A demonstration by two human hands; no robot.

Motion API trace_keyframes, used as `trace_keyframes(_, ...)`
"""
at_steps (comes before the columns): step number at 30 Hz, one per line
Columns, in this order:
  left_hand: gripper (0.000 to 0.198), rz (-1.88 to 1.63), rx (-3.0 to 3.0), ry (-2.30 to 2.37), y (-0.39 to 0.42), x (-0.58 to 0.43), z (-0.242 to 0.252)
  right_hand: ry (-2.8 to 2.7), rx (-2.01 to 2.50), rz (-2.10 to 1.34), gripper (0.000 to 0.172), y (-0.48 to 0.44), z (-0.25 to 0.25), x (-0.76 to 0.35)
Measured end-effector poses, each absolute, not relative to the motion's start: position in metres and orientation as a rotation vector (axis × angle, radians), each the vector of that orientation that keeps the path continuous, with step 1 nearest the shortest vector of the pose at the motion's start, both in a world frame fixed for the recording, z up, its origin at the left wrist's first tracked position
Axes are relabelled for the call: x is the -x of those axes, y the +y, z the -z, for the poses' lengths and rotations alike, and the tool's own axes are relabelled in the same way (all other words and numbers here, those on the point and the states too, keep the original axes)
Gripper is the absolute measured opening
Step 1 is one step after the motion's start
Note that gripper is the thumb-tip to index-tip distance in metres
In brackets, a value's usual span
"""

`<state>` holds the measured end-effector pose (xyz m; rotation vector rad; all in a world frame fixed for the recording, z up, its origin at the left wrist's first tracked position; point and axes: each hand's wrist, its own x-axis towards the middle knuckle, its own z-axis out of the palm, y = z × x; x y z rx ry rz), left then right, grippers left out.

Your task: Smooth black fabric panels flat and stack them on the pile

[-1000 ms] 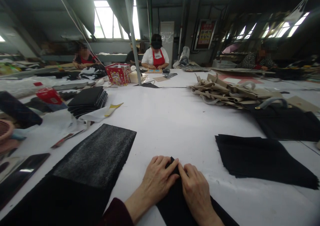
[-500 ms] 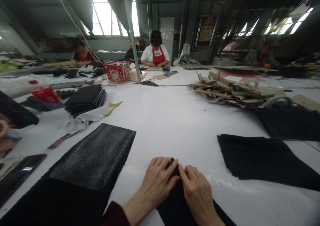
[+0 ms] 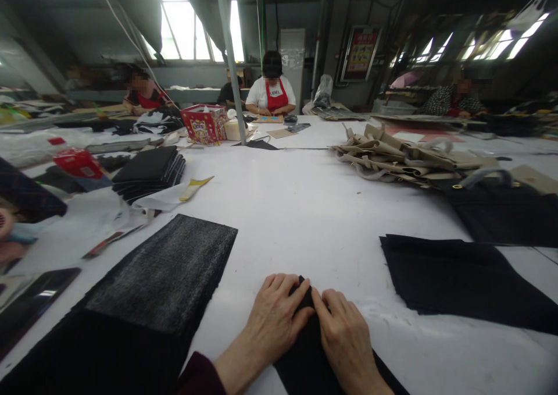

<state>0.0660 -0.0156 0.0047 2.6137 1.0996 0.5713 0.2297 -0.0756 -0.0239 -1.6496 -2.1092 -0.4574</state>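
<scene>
A black fabric piece [image 3: 307,357] lies on the white table at the bottom centre, its narrow far end under my fingers. My left hand [image 3: 279,308] is closed on that end from the left, thumb and index finger on the cloth. From the right, my right hand [image 3: 342,325] grips the same piece, its index fingertip close to the left one at the edge. Both palms hide part of the cloth. Left of my hands lies more black fabric [image 3: 131,348], with a grey speckled panel [image 3: 170,273] at its far end.
Black sheets [image 3: 462,276] lie to the right, near a black bag with a handle [image 3: 501,209]. Beyond them is a beige fabric pile [image 3: 392,156]. Folded black pieces [image 3: 148,171], a phone [image 3: 39,302] and a red box [image 3: 204,124] are leftward. A person [image 3: 271,95] works across the table.
Both hands and the black fabric piece stay almost exactly where they were. Across the table, the person's head has shifted slightly.
</scene>
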Motion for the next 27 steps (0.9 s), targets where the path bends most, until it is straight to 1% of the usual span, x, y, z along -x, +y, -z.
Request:
trace_keyframes(10,0.049,-0.548,-2.62,1.102,-0.0153,-0.0651,-0.0041,-2.105,1.626,0.46,0.032,-0.0743,0.0208,-0.2284)
trace_keyframes(16,0.046,-0.567,-2.614,1.101,-0.0147,-0.0659,-0.004,-2.108,1.621,0.463,0.033,-0.0741,0.0219,-0.229)
trace_keyframes(27,0.047,-0.562,-2.588,1.114,-0.0162,-0.0655,-0.0024,-2.096,1.583,0.443,0.031,-0.0742,0.0221,-0.2289)
